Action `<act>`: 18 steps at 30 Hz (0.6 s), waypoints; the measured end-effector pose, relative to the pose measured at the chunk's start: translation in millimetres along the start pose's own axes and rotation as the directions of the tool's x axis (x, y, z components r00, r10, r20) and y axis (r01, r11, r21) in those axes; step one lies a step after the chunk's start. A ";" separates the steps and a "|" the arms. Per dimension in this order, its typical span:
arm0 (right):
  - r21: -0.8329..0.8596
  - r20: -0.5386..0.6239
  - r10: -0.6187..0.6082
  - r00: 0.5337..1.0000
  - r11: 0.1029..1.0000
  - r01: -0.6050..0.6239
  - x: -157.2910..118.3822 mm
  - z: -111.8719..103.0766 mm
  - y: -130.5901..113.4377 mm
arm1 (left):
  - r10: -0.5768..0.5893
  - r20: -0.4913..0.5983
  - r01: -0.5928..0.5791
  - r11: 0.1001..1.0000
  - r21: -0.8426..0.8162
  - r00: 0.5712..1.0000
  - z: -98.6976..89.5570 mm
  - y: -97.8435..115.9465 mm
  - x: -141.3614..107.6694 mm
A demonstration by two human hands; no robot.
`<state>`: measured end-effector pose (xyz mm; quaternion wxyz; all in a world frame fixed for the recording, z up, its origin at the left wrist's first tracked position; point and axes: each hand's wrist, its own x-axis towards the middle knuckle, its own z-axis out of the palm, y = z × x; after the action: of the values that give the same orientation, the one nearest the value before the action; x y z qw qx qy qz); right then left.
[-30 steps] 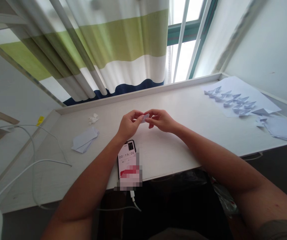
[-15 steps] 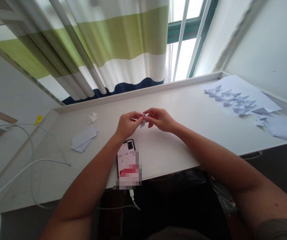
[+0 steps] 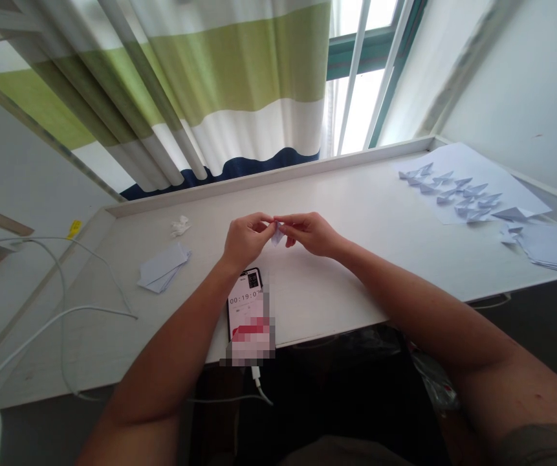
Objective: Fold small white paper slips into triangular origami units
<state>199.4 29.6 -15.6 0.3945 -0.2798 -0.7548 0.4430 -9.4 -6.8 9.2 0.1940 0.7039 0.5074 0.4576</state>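
Observation:
A small folded white paper piece [image 3: 277, 235] is pinched between my two hands above the middle of the desk. My left hand [image 3: 249, 238] grips it from the left with thumb and forefinger. From the right, my right hand [image 3: 311, 233] pinches the same paper, and the fingertips of both hands meet at its top. Part of the paper is hidden behind the fingers. Below my left hand lies a phone [image 3: 245, 304] showing a running timer, its lower part pixelated.
Several folded paper figures [image 3: 462, 188] sit on a large white sheet [image 3: 486, 169] at the right, beside a paper stack [image 3: 554, 247]. Paper slips [image 3: 164, 266], a crumpled scrap [image 3: 180, 226] and white cables [image 3: 59, 310] are at the left of the desk [image 3: 346, 291].
My fingertips have drawn together at the top of the paper, which now hangs pointed below them. The camera view has shifted slightly.

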 end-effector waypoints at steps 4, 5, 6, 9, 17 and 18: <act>0.001 -0.001 -0.012 1.000 1.000 0.012 -0.3 0.3 0.8 | -0.011 0.022 0.013 0.998 -0.067 1.000 0.5 1.9 1.0; 0.003 -0.005 -0.012 1.000 1.000 0.012 -0.3 0.6 0.5 | -0.022 0.031 0.025 0.995 -0.092 0.999 1.0 2.3 1.0; 0.006 -0.010 -0.007 1.000 1.000 0.008 -0.3 1.2 -0.2 | -0.033 0.037 0.037 0.993 -0.113 0.999 1.6 2.5 0.9; 0.015 -0.023 0.019 1.000 1.000 -0.019 -0.3 3.2 -3.9 | -0.047 0.033 0.052 0.988 -0.144 0.998 3.5 2.9 0.4; 0.009 -0.014 0.112 0.994 0.994 -0.111 -0.4 5.7 -11.1 | -0.157 0.062 0.166 0.963 -0.211 0.986 6.0 2.3 -0.3; 0.017 -0.014 0.117 0.993 0.993 -0.117 -0.2 5.6 -10.6 | -0.164 0.065 0.174 0.960 -0.217 0.984 6.2 2.3 -0.4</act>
<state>194.0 22.2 -7.8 0.3758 -0.3237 -0.7307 0.4692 -3.0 -6.9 7.6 0.3215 0.6423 0.5068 0.4767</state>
